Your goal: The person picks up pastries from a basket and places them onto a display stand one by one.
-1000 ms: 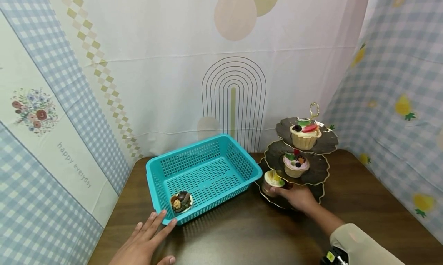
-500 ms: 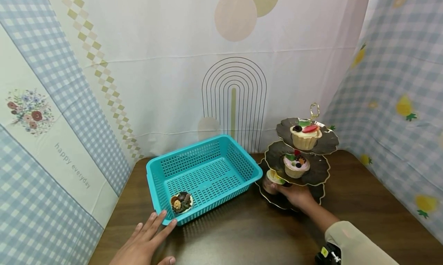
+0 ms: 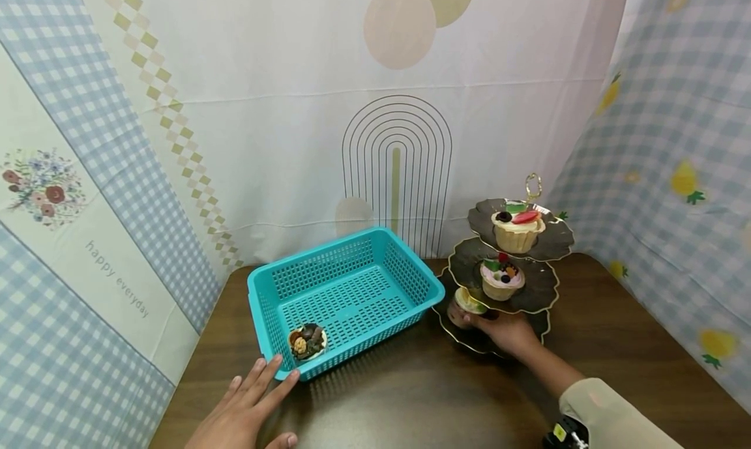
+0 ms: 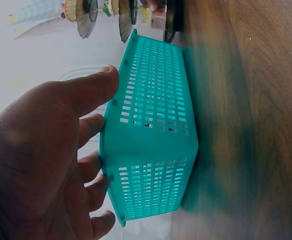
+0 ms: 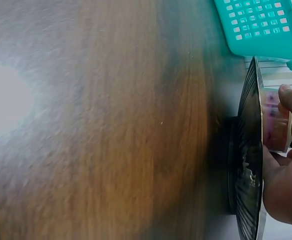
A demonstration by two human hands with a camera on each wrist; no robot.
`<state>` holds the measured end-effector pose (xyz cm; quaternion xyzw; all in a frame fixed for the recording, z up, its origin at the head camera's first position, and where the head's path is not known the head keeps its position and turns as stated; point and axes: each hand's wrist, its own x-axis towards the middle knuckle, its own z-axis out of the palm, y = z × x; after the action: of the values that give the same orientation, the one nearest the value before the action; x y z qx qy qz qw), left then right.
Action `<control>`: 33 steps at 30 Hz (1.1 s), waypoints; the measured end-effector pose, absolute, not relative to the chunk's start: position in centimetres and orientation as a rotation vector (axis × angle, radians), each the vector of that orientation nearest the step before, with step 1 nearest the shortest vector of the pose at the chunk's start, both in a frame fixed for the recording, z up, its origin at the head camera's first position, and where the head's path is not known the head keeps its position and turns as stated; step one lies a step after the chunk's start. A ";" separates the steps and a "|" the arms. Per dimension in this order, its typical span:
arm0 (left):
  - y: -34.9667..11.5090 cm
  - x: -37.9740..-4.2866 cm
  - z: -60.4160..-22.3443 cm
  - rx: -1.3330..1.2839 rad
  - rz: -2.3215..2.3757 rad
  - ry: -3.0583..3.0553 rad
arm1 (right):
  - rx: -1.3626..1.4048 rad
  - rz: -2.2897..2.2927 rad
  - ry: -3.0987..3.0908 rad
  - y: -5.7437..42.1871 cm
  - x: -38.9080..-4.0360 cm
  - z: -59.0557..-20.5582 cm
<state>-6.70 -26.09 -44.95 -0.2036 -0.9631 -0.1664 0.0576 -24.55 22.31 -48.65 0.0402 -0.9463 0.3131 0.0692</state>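
My right hand grips a small dessert cup with a pale top and yellow and green topping. The cup is at the bottom tier of a three-tier serving stand; in the right wrist view, thumb and fingers lie round the clear-sided cup just over the dark plate. My left hand has spread fingers, their tips at the near left corner of a turquoise plastic basket. Inside that corner sits a tart with brown and dark toppings.
A pink-topped cupcake stands on the middle tier, and a cream cupcake with fruit on the top one. Basket and stand rest on a brown wooden table. Patterned cloths hang behind and on both sides.
The dessert cup in my right hand has shifted slightly to the right, further under the middle tier. My left hand and the basket have stayed in place.
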 end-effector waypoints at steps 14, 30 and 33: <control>-26.0 -6.7 -44.9 -0.582 -0.450 -2.895 | 0.134 1.008 -2.752 22.3 -22.5 -47.5; -26.1 -6.7 -45.0 -0.598 -0.517 -2.936 | 0.308 1.288 -2.824 19.4 -20.7 -45.7; -26.1 -6.7 -44.9 -0.618 -0.504 -2.931 | 0.434 1.345 -2.809 18.9 -20.8 -45.5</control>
<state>-6.71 -26.08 -44.95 -0.2031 -0.9637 -0.1656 0.0519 -20.78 18.91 -45.49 0.1380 -0.8933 0.4277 -0.0014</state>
